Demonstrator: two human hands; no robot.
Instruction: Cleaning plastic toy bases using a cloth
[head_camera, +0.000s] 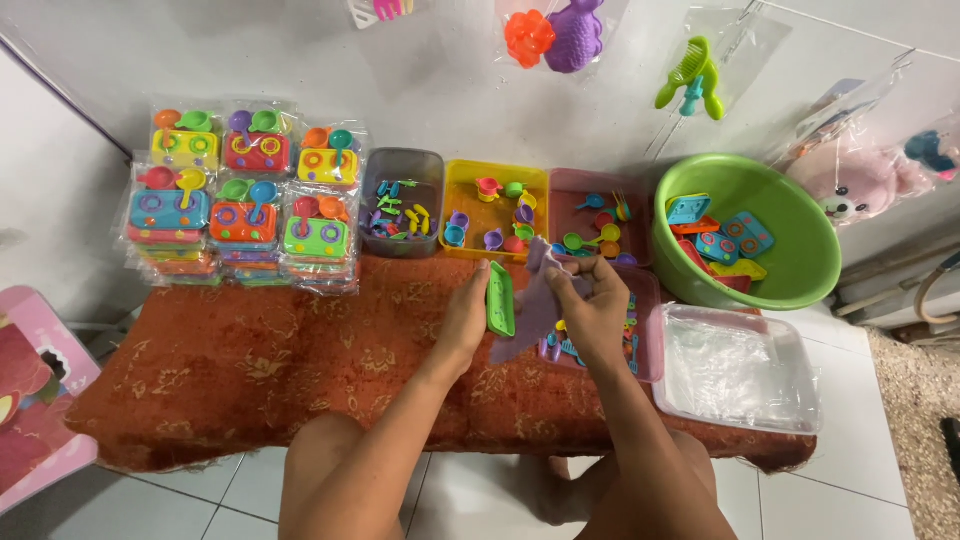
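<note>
Done: bagged toy stove sets (240, 205) stacked far left.
In hand: left hand (467, 318) grips green stove (500, 299); right hand (597, 310) pinches clear bag (537, 300).
Left: loose stoves in green basin (790, 270).

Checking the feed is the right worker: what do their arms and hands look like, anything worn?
Both forearms are bare: no sleeves in view. The left hand and right hand wear no gloves; no watch, bracelet or ring is visible.
</note>
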